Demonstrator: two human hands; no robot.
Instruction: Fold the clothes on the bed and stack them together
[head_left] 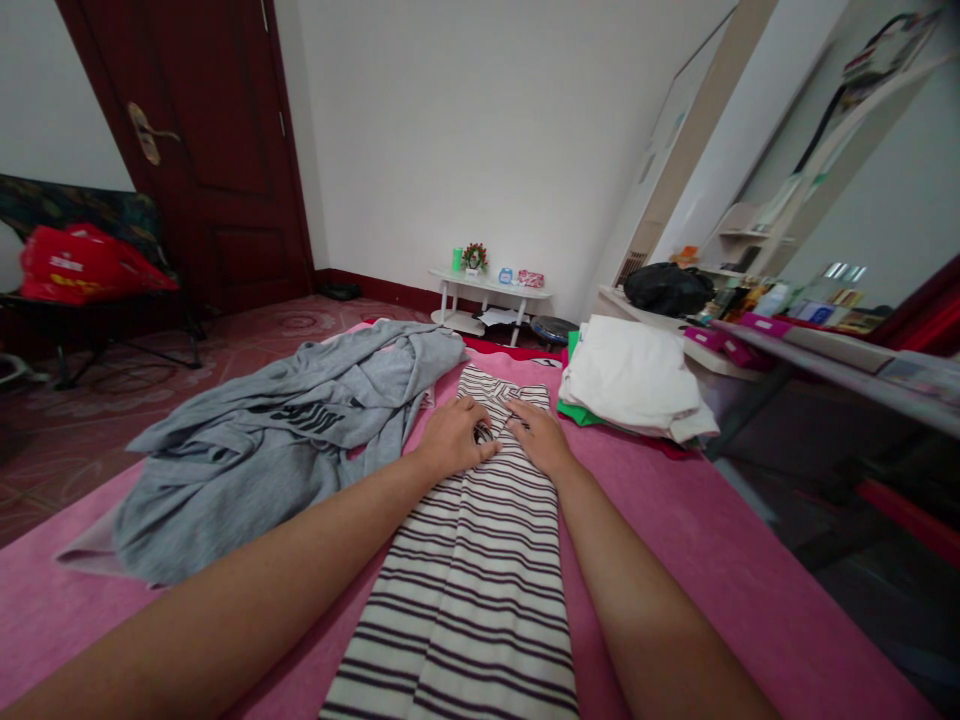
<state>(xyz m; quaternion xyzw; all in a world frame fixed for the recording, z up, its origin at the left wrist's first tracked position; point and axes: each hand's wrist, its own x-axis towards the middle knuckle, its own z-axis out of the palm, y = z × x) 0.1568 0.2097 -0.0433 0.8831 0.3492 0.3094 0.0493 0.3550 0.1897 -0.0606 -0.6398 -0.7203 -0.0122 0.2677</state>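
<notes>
The pink cloth (690, 530) forms the supporting surface. The striped garment (480, 590) lies on it in a long, narrow strip, running from the near edge to the far middle, between the forearms. The gray garment (247, 490) lies loosely bunched to its left; the white folded clothes (634, 375) are stacked at far right. Judged by its drape, the striped garment should be light, soft, limp and low-slip, with little risk of breakage; unsupported layers may sag or shift. Recommended hold: both side edges, fingers beneath all layers. Left hand (454, 437): on the far end, thumb held apart from curved fingers. Right hand (541, 437): beside it, fingers spread on the fabric.
</notes>
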